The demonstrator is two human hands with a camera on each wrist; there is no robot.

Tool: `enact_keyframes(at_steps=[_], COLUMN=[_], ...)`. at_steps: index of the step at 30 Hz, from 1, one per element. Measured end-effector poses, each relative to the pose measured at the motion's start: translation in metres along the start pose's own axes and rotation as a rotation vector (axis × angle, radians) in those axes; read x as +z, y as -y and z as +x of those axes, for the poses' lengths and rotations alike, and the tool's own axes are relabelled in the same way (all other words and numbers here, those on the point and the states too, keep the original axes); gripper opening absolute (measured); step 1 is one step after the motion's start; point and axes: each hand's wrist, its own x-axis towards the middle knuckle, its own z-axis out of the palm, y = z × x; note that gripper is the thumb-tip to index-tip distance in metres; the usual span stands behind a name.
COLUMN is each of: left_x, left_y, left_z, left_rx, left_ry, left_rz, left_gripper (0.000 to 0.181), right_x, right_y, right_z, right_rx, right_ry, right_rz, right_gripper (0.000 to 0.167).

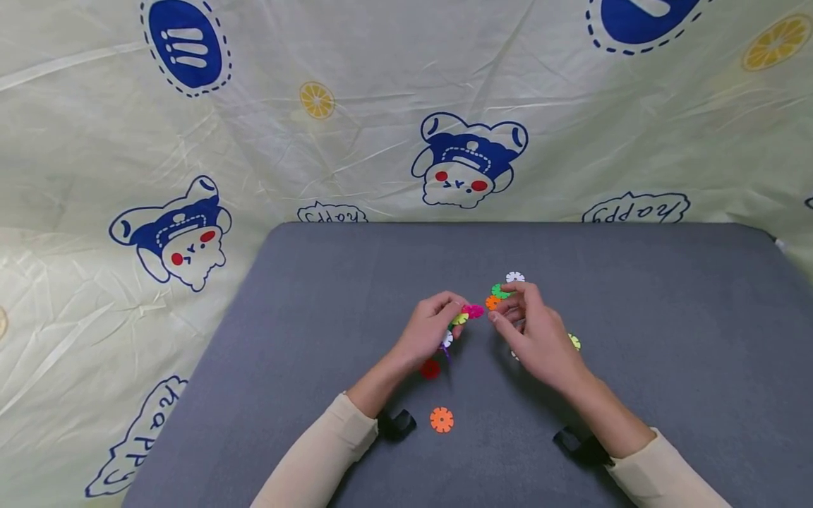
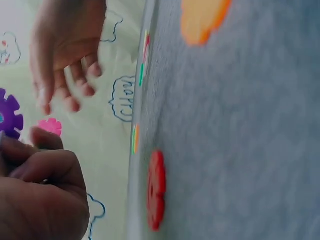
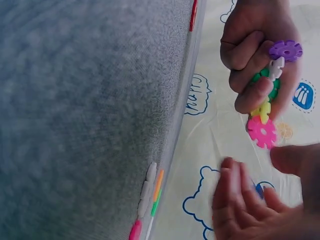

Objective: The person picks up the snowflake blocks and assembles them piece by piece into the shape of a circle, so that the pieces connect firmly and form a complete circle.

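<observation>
My left hand (image 1: pixel 424 330) grips a chain of notched plastic snowflake discs joined edge to edge. In the right wrist view the chain runs from a purple disc (image 3: pixel 286 51) through a white disc (image 3: pixel 275 69), a green one partly covered by fingers, and a yellow disc (image 3: pixel 261 111) to a pink disc (image 3: pixel 262 132) at its end. Just to the right of that pink end is my right hand (image 1: pixel 540 339), raised over the table. Its thumb and fingers stand apart, loosely bent, and nothing shows between them.
On the grey table (image 1: pixel 286 423) lie a red disc (image 1: pixel 430 369) and an orange disc (image 1: pixel 442 420). Beyond the right hand are white (image 1: pixel 515 277), green (image 1: pixel 500 291) and smaller-looking orange discs (image 1: pixel 492 303). A yellow-green disc (image 1: pixel 574 341) peeks out beside that hand. Printed cloth hangs behind.
</observation>
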Motion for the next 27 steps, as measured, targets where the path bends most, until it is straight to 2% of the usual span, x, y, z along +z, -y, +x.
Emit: enact_keyframes(at_steps=[3,7,10,16,19,23,27], left_x=[-0.007,-0.014,-0.017,-0.019,-0.018,-0.017,-0.019], left_y=[0.001,0.002,0.003,0.004,0.006,0.006,0.006], left_z=[0.004,0.007,0.007,0.007,0.007,0.008,0.007], left_rx=[0.002,0.014,0.003,0.005,-0.002,-0.02,-0.021], left_ry=[-0.047,-0.057,-0.05,-0.041,-0.047,-0.059,-0.069], left_rz=[-0.08,-0.12,-0.134,-0.163,-0.161,-0.158,-0.161], left_gripper=[0.024,0.027,0.027,0.025,0.026,0.028,0.027], right_x=[0.002,0.009,0.017,0.032,0.038,0.041,0.041], right_y=[0.0,0.006,0.014,0.025,0.027,0.029,0.032], right_z=[-0.001,-0.006,-0.008,-0.006,-0.006,-0.011,-0.017], right_rx=[0.021,-0.097,-0.183,-0.267,-0.306,-0.336,-0.41], right_ry=[0.157,0.41,0.534,0.619,0.659,0.641,0.601], right_rz=[-0.03,-0.08,-0.113,-0.255,-0.321,-0.384,-0.446], right_gripper=[0.033,0.019,0.023,0.043,0.047,0.048,0.058])
